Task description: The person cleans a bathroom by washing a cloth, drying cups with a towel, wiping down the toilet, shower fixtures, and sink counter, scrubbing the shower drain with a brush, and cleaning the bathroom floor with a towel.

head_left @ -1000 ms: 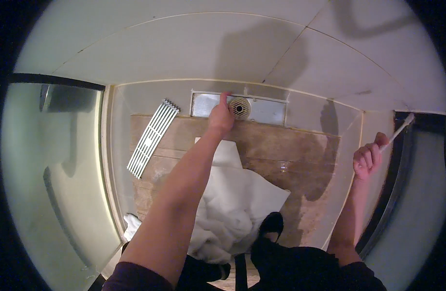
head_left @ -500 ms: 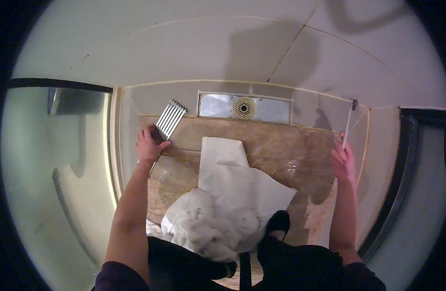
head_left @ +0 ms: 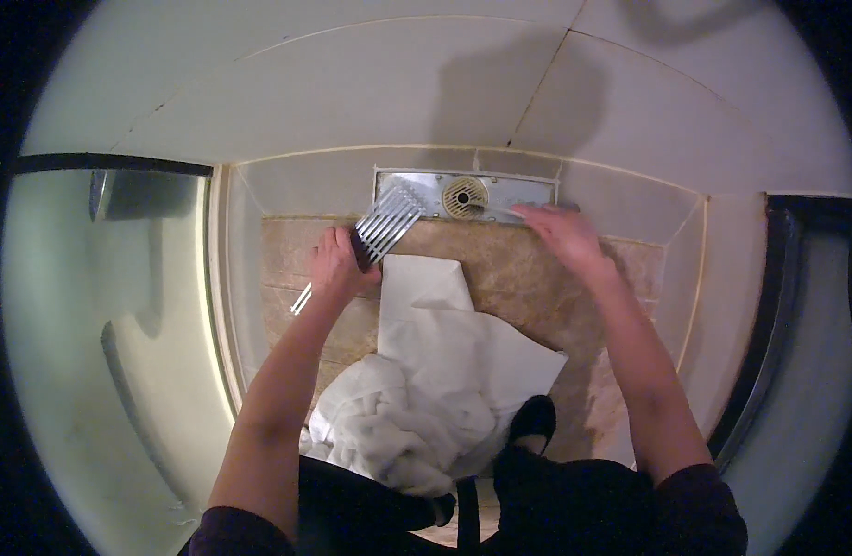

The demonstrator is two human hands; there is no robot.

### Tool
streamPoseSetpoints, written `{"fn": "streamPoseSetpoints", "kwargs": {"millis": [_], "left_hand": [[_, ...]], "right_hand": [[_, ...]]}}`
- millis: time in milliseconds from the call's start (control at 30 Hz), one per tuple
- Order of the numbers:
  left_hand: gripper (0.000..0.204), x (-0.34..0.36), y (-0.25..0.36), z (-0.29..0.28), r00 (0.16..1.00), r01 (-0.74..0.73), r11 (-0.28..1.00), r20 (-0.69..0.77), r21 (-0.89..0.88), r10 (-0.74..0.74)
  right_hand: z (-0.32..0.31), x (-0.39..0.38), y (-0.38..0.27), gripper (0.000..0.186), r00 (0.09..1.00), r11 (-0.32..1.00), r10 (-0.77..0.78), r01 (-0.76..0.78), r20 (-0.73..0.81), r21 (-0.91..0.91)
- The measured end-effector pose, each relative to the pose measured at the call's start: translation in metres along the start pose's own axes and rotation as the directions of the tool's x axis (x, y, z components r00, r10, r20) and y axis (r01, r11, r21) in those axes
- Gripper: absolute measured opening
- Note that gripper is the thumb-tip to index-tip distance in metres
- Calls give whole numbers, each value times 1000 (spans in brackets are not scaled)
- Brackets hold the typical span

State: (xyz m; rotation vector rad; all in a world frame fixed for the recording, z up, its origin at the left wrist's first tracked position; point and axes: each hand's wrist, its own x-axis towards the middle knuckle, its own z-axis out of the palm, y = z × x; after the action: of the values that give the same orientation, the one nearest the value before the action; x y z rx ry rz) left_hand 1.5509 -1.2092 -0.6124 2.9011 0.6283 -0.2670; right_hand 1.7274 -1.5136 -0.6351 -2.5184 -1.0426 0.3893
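A: Head view. How is the grate held?

B: The metal grate is gripped partway along its length by the left hand, with the fingers curled at one long edge and the thumb laid at the other. Its long axis is slanted, from the lower left up to the upper right, past the hand at both ends.

A: Set against the trough?

B: Not lined up. The trough is run left to right along the foot of the wall. Its left part is overlapped by the grate's upper end; whether contact is made cannot be told.

A: Which hand is nearer the drain?

B: The right hand. The round drain is found to its left. A thin brush is pinched narrowly in that hand and pointed leftward at the drain's edge; the tip is too blurred for touch to be judged.

A: Anything below?

B: A white cloth, spread on the brown floor, bunched near the feet.
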Motion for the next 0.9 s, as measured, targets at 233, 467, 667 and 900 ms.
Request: {"fn": "streamPoseSetpoints", "kwargs": {"millis": [233, 467, 667, 900], "left_hand": [[60, -4, -7, 6, 999, -42, 999, -26, -8, 42], [59, -3, -1, 0, 995, -97, 994, -21, -46, 96], [67, 28, 25, -6, 921, -370, 927, -106, 65, 375], [48, 75, 120, 18, 711, -691, 721, -235, -55, 663]], "right_hand": [[2, 18, 13, 29, 961, 997, -74, 80, 266, -15], [-31, 12, 46, 36, 690, 151, -211, -677, 693, 720], [-45, -65, 59, 35, 986, -462, -35, -162, 164, 872], [-56, -89, 48, 33, 970, -429, 209, -20, 121, 903]]}}
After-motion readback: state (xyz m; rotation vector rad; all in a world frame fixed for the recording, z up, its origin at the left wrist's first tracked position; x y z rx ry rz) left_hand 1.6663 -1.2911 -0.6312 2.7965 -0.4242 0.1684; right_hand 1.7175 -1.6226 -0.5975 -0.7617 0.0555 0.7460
